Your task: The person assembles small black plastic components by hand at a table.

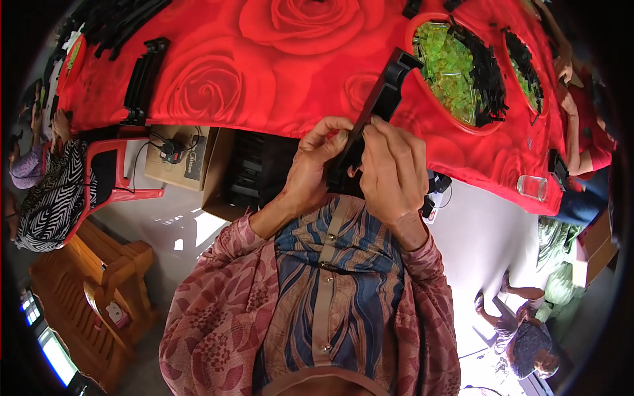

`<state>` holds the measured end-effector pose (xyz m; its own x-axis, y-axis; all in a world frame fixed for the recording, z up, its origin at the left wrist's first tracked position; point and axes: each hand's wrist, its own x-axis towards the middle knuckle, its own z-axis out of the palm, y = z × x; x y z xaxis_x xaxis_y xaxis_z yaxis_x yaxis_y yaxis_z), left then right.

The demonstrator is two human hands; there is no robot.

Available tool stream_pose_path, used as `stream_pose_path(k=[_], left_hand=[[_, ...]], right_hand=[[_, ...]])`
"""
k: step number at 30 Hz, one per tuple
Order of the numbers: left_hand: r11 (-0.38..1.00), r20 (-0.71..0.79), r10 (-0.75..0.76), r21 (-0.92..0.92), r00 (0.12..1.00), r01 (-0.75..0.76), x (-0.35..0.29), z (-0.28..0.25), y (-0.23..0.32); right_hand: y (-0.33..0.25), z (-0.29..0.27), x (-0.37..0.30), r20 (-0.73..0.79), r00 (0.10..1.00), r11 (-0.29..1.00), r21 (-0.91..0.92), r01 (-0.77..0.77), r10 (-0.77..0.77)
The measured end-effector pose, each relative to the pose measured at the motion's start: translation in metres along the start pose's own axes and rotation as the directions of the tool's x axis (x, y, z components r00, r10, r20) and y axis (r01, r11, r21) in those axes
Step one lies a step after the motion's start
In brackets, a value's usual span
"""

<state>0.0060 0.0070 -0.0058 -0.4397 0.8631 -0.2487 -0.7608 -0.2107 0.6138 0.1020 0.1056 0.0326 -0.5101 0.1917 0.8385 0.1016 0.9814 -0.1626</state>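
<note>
Between my two hands I hold a long black plastic part (382, 99), tilted with its far end up and to the right. It looks like a channel-shaped strip with a curved, notched end. My left hand (317, 155) pinches its left edge, thumb and fingers closed on it near the lower end. On the other side, my right hand (394, 165) grips it with bent fingers. The palm side of the right hand and the part's lowest end are partly hidden. Just past the part, a round red tray (417, 30) holds green translucent pieces (449, 72) and black strips (487, 72).
A red rose-patterned cloth (297, 86) covers the table. Another black part (142, 82) lies at left, and a clear glass (531, 188) stands near the right edge. An open cardboard box (221, 175) sits below the table. Other people work at both sides; a wooden bench (99, 290) is behind left.
</note>
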Motion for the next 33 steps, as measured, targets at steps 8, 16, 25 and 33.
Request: stream_pose_path(k=[8,16,25,33], left_hand=[[0.976,-0.025,0.103,0.195,0.994,-0.096,-0.008,0.009,0.001],[0.928,-0.009,0.201,0.323,0.979,-0.188,-0.009,0.002,-0.006],[0.815,0.043,0.29,0.513,0.956,-0.27,-0.007,0.004,0.003],[0.936,0.017,-0.067,0.348,0.998,0.057,-0.002,-0.003,0.022]], right_hand=[[-0.008,0.005,-0.001,-0.055,0.998,0.993,-0.122,-0.003,-0.003],[-0.01,0.013,-0.019,-0.005,1.0,0.987,-0.159,0.015,-0.016],[-0.015,0.019,-0.01,0.099,0.995,0.946,-0.323,0.006,0.027],[0.018,-0.025,0.018,0.076,0.969,0.97,0.045,-0.238,0.235]])
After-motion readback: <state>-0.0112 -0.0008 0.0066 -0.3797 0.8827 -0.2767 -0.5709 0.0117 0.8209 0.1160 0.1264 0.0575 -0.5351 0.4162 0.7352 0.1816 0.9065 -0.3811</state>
